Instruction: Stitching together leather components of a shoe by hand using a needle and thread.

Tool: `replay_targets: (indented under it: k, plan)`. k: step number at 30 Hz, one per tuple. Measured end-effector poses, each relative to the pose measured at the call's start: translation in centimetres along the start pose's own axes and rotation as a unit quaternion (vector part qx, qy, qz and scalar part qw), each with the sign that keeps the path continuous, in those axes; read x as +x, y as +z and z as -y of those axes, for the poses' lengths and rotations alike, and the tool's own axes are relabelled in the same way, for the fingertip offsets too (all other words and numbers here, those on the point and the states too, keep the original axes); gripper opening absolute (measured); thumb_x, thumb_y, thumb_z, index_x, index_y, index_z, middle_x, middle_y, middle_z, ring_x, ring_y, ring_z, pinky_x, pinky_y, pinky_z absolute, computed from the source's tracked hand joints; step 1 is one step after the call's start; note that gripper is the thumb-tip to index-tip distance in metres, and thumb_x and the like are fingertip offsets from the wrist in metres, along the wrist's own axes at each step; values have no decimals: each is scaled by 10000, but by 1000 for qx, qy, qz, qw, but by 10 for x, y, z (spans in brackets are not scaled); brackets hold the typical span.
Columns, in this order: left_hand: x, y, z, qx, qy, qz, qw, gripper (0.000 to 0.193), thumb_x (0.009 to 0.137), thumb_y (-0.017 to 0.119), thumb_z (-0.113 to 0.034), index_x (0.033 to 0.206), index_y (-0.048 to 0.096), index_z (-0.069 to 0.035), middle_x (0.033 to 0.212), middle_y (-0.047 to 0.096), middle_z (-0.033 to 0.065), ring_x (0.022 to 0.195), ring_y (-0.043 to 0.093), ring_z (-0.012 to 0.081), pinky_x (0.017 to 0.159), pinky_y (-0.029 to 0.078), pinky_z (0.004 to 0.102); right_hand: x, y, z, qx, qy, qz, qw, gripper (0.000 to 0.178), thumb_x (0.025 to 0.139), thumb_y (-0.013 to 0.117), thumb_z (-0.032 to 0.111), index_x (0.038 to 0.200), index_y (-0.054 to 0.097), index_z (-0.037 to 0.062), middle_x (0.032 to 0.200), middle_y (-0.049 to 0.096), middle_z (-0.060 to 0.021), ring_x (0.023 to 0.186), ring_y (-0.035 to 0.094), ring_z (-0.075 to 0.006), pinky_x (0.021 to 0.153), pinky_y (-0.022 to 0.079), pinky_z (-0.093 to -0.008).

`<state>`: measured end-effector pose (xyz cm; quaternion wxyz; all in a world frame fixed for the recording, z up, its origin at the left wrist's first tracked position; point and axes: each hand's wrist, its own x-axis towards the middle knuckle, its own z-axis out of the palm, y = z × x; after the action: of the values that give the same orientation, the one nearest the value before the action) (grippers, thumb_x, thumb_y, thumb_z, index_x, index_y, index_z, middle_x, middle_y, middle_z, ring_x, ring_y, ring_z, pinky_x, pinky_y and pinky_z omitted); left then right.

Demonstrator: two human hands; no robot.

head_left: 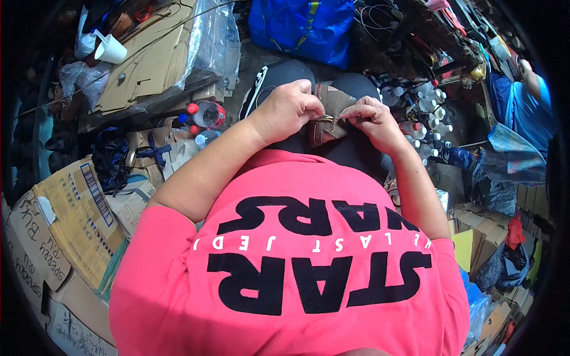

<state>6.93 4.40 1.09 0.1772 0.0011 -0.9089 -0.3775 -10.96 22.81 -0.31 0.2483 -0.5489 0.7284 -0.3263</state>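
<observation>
Beyond the taupe, strapped, fabric-like piece (339, 101), a bulky shiny blue bag (297, 26) blocks passage; capped plastic bottles (428, 105) crowd the piece's right; forward-left of it, dark floor (250, 54) leaves a narrow gap.

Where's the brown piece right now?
In the head view, just above centre: the brown piece sits between the left hand and the right hand, over the dark-clad legs, below the big blue bag in the picture.
</observation>
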Motion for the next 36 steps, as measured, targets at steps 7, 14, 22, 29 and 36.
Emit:
replay_targets:
  k: [7, 14, 22, 29, 36]
  plan:
    - [0, 1, 1, -15, -9, 5, 1000, 144, 744, 737, -30, 864, 725, -109, 735, 506, 77, 660, 548, 226, 595, 448, 339, 1, 0, 2, 31, 13, -2, 999, 247, 762, 674, 3, 926, 755, 170, 806, 596, -23, 829, 568, -191, 761, 470, -311]
    - [5, 3, -7, 86, 67, -2, 994, 99, 733, 695, -40, 808, 678, -101, 755, 530, 88, 708, 568, 283, 644, 457, 373, 1, -1, 3, 29, 23, 9, 999, 219, 773, 687, 42, 928, 758, 178, 834, 617, -20, 878, 569, -198, 817, 456, -312]
    - [-1, -1, 7, 63, 51, 19, 997, 158, 731, 719, -88, 859, 734, -180, 784, 550, 32, 815, 558, 250, 758, 410, 379, -2, -2, -1, 44, 15, 36, 998, 235, 784, 695, 75, 970, 762, 203, 823, 617, -8, 881, 553, -200, 851, 435, -317]
    - [-9, 0, 29, 56, 1, 22, 998, 249, 714, 738, -103, 909, 766, -254, 766, 540, -27, 846, 518, 191, 810, 341, 355, 2, -1, -2, 51, 14, 28, 998, 237, 785, 685, 55, 970, 762, 181, 810, 615, -9, 874, 549, -183, 835, 441, -311]
    - [16, 6, 40, 12, 36, 56, 998, 159, 709, 751, -109, 817, 765, -224, 707, 546, -17, 724, 526, 180, 729, 387, 333, 6, 1, -2, 74, 27, 33, 996, 247, 773, 669, 1, 957, 758, 140, 801, 621, -27, 828, 568, -181, 783, 463, -296]
